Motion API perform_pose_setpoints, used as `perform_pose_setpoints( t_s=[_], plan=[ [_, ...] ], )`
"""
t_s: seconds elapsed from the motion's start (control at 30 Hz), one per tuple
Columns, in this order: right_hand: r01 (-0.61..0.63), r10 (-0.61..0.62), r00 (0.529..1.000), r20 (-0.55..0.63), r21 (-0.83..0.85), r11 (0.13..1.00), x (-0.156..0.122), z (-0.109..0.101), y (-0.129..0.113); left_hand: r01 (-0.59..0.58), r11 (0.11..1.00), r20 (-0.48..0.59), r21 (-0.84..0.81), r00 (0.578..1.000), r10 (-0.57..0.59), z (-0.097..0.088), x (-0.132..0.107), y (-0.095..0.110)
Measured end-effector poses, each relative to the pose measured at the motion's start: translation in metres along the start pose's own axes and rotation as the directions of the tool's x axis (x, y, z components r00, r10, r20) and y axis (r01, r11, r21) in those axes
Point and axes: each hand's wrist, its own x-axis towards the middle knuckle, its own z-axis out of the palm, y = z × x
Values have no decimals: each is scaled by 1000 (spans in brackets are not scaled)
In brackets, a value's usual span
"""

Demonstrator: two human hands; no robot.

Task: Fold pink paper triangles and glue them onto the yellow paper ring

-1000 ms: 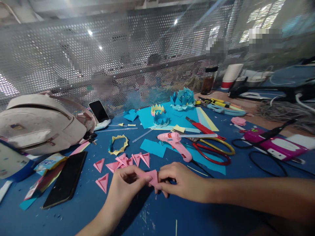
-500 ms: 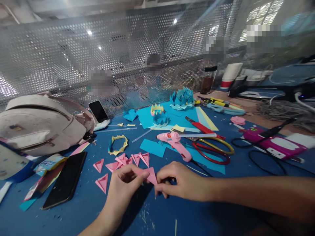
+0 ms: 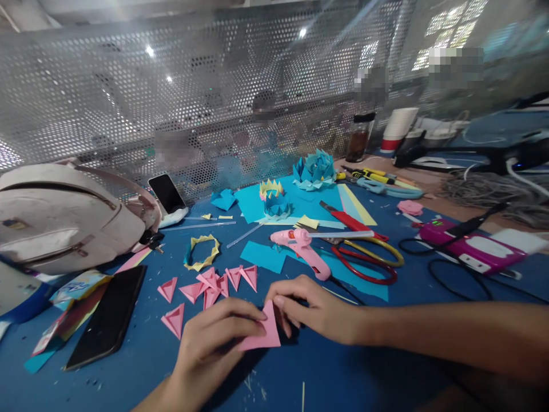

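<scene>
A pink paper is held flat on the blue worktop, low in the middle. It is pinched by the left hand, whose fingers are closed on its edge. Its top corner is touched by the right hand, with fingers partly curled. Small pink triangles are spread just behind. A pink glue gun and scissors are seen farther back.
</scene>
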Motion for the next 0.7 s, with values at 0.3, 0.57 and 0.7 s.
perform_pose_setpoints(
  t_s=[0.3, 0.57, 0.7],
  plan=[
    [-10, 10, 999, -34, 6, 1000, 0, -1, -3, -120, 990, 113, 80, 987, 110, -1, -7, -8],
    [-32, 29, 996, -80, -35, 999, -1, -1, -5, -64, 994, 150, 88, 987, 50, -11, -1, -6],
    [-51, 47, 995, -88, -45, 998, -1, -1, -5, -3, 997, 71, 78, 997, -3, -8, 3, -8]
  ],
)
